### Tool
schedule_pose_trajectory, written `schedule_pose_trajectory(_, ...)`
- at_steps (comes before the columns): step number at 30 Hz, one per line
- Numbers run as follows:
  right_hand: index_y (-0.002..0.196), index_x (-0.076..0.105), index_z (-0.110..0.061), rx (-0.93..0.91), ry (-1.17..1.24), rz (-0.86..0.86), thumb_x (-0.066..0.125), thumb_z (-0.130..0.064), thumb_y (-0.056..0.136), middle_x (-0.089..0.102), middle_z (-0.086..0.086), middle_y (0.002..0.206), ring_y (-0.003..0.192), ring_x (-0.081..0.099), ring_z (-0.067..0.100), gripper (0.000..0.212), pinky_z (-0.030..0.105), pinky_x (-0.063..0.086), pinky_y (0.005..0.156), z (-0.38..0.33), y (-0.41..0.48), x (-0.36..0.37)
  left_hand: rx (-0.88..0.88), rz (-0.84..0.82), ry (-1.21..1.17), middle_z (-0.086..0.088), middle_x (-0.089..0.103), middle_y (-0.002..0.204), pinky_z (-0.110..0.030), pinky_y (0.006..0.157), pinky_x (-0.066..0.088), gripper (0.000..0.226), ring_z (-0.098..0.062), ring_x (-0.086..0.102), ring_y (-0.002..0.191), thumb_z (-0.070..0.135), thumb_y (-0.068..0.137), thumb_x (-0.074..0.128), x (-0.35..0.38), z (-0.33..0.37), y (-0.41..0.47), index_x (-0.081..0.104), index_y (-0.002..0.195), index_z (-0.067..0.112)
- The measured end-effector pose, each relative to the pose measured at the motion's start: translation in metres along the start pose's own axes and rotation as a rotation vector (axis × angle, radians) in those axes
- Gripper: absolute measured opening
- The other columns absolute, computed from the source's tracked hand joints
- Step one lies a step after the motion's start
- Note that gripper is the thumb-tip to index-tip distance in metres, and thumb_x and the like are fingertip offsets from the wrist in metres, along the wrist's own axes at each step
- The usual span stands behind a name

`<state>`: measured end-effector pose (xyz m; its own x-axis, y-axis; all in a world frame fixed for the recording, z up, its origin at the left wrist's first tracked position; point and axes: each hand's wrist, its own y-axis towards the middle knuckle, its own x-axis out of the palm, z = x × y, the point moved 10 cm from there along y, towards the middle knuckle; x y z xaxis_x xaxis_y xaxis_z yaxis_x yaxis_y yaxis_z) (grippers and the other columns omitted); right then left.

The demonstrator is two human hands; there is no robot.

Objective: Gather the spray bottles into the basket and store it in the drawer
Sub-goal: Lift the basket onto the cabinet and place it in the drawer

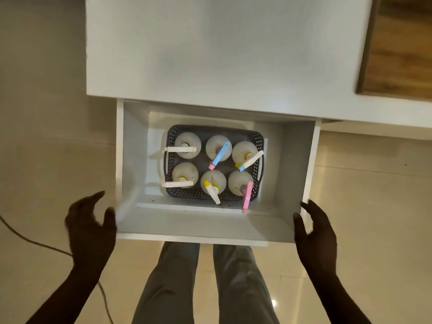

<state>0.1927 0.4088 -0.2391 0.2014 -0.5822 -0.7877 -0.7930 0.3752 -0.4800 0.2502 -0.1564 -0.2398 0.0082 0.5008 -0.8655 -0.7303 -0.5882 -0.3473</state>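
While the white drawer (196, 228) stands pulled out from under the white cabinet top (210, 54), the person's two hands hover at its front corners. The left hand (90, 226) is spread loose, fingers relaxed and thumb apart, just beside the front left corner and holding nothing. The right hand (315, 232) is likewise slack and empty, with thumb and fingers parted around the front right corner; whether they touch the wood cannot be told. On the drawer's floor sits the grey perforated basket (258, 139), carrying six upright spray bottles (188, 142) in two rows of three. A dark cable (35, 242) trails over the floor at left.
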Motion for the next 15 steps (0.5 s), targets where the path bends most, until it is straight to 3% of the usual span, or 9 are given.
schedule_pose_trajectory(3,0.154,0.051,-0.022,0.236,-0.047,0.013,0.063,-0.037,0.104,0.043,0.001,0.167,0.142,0.054,0.03,0.054,0.047,0.049,0.109,0.047,-0.017,-0.007,-0.41,-0.074,-0.087,-0.016,0.055,0.148,-0.056,0.111,0.046,0.055,-0.039,0.056,0.132,0.025,0.098,0.069,0.0,-0.07,-0.028,0.052,0.15,0.02)
schedule_pose_trajectory(6,0.157,0.047,-0.012,0.525,0.031,-0.059,0.059,-0.045,0.106,0.051,0.016,0.16,0.146,0.05,0.038,0.063,0.051,0.038,0.12,0.083,-0.031,0.01,-0.722,-0.132,-0.446,-0.019,0.065,0.138,-0.053,0.112,0.047,0.045,-0.039,0.065,0.122,0.02,0.1,0.067,0.02,-0.105,-0.051,0.058,0.144,0.014)
schedule_pose_trajectory(9,0.143,0.061,-0.008,0.647,0.137,-0.037,0.061,-0.044,0.104,0.063,0.017,0.146,0.135,0.056,0.038,0.054,0.048,0.041,0.116,0.091,-0.034,0.02,-0.777,-0.083,-0.594,-0.023,0.068,0.131,-0.05,0.109,0.049,0.042,-0.039,0.068,0.113,0.007,0.097,0.069,0.026,-0.103,-0.055,0.062,0.139,0.003)
schedule_pose_trajectory(11,0.118,0.07,-0.006,0.698,0.226,0.001,0.063,-0.044,0.099,0.065,0.016,0.117,0.111,0.057,0.029,0.043,0.04,0.041,0.101,0.096,-0.033,0.022,-0.814,-0.032,-0.663,-0.025,0.067,0.131,-0.046,0.108,0.049,0.042,-0.039,0.067,0.114,0.002,0.095,0.07,0.027,-0.104,-0.056,0.063,0.137,-0.001)
schedule_pose_trajectory(15,0.119,0.071,-0.001,0.749,0.265,0.058,0.064,-0.032,0.102,0.06,0.011,0.107,0.101,0.05,0.024,0.037,0.038,0.038,0.093,0.1,-0.026,0.018,-0.824,0.008,-0.718,-0.023,0.067,0.131,-0.048,0.11,0.049,0.045,-0.038,0.067,0.118,0.0,0.093,0.072,0.029,-0.102,-0.052,0.063,0.137,-0.001)
